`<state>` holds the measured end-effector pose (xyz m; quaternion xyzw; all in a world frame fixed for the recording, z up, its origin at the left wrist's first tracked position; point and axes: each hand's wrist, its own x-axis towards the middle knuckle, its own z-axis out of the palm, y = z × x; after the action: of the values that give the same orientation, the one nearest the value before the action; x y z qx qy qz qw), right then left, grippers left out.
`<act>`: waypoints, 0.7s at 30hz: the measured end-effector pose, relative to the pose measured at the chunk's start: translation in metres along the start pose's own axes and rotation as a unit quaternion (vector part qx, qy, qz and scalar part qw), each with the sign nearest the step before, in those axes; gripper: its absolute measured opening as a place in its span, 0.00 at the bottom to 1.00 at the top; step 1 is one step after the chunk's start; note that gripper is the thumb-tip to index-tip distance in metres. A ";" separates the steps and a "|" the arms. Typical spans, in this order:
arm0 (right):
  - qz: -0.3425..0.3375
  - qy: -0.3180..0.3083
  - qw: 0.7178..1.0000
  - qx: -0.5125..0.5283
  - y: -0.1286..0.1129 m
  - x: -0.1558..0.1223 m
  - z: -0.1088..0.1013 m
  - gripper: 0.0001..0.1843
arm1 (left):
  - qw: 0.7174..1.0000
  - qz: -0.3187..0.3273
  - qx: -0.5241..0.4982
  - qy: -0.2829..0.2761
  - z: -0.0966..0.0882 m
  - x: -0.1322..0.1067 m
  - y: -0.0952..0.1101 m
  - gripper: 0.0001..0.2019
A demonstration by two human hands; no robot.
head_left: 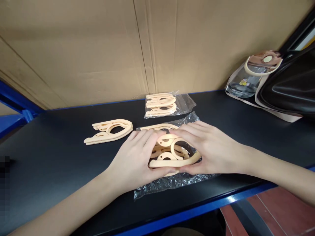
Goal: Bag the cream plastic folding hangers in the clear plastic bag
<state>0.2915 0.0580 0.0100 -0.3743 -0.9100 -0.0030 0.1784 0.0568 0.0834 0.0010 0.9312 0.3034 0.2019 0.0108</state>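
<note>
Between my two hands is a cream plastic folding hanger (176, 162), folded up, with its curved hook part toward the right. My left hand (136, 157) grips its left end, thumb along the near edge and fingers over the far side. On the right end, my right hand (209, 147) is closed in the same way. More cream hanger parts show just beneath it; how many is hidden. A crinkled clear plastic bag (159, 186) lies under both hands. To the left, another folded hanger (128, 126) rests on the black tabletop.
Behind my hands lies a clear bag (185, 103) with folded hangers (161, 111) inside. A water bottle (248, 82) with a strap stands at the back right, beside a black bag (292, 85). Cardboard (98, 49) lines the back of the black table (61, 170), which has blue edges.
</note>
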 end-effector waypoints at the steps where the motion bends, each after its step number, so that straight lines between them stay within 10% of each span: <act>1: 0.011 -0.002 1.000 -0.008 0.003 0.000 -0.004 0.40 | 1.000 -0.010 -0.004 -0.009 -0.001 0.000 -0.001 0.33; 11: 0.168 -0.118 0.976 -0.075 0.083 -0.028 -0.059 0.30 | 0.996 -0.076 -0.012 -0.037 -0.010 -0.001 -0.025 0.26; 21: 0.166 -0.173 0.970 -0.038 0.059 -0.034 -0.059 0.25 | 0.995 -0.033 -0.002 -0.099 0.006 -0.005 -0.029 0.25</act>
<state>0.3730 0.0691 0.0469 -0.5216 -0.8513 0.0568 0.0017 0.0393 0.1048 -0.0102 0.9360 0.3310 0.1091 0.0493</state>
